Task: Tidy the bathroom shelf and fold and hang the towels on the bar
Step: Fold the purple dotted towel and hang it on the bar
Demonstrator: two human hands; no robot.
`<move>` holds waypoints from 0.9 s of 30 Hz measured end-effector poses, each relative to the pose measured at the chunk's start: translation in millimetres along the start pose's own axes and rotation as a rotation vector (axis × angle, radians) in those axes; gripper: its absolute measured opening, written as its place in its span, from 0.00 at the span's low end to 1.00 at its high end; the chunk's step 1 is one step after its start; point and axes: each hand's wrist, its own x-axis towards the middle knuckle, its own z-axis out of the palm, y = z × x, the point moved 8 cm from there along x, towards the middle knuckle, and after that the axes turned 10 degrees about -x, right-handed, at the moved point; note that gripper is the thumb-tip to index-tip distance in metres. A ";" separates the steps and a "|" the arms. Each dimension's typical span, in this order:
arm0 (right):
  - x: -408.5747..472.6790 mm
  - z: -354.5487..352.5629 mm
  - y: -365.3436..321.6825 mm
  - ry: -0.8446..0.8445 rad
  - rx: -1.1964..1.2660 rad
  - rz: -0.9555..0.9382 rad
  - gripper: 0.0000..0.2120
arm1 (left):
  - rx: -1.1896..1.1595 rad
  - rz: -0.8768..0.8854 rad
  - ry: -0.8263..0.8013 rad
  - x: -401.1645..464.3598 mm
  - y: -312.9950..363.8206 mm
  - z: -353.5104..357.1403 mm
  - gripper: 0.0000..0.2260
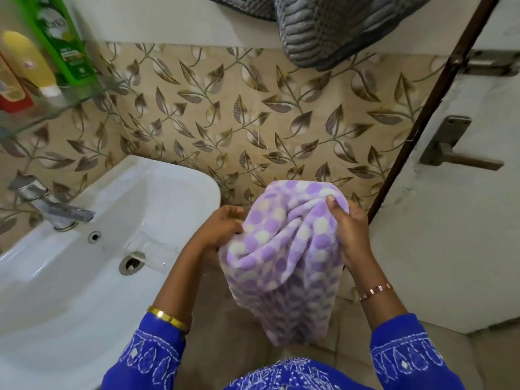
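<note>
Nearest the camera, both blue embroidered sleeves (pixel 152 358) reach forward. Between the hands hangs the purple dotted towel (pixel 284 257), bunched, its long axis running near-vertical: gathered top toward the wall, loose tail pointing down at the floor. Left hand (pixel 222 229) grips the towel's left edge, fingers curled into the cloth. Right hand (pixel 349 232) grasps the upper right fold, thumb pressed on top. Left of the towel, apart from it, sits the white basin (pixel 84 277) with its tap (pixel 50 204). Farther up: glass shelf (pixel 70 105) bearing a green bottle (pixel 64 40) and yellow bottle (pixel 31 63); grey towel (pixel 337 26) hanging above.
</note>
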 end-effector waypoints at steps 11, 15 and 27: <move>-3.9 -5.6 30.9 0.051 0.020 0.180 0.15 | -0.166 -0.203 -0.022 7.3 -29.3 -1.1 0.14; -6.0 4.5 25.0 -0.050 0.164 0.189 0.15 | -0.245 -0.156 0.041 11.2 -34.6 14.0 0.06; -11.6 27.4 16.5 -0.185 0.152 0.130 0.09 | -0.522 0.043 -0.043 35.9 1.4 18.2 0.28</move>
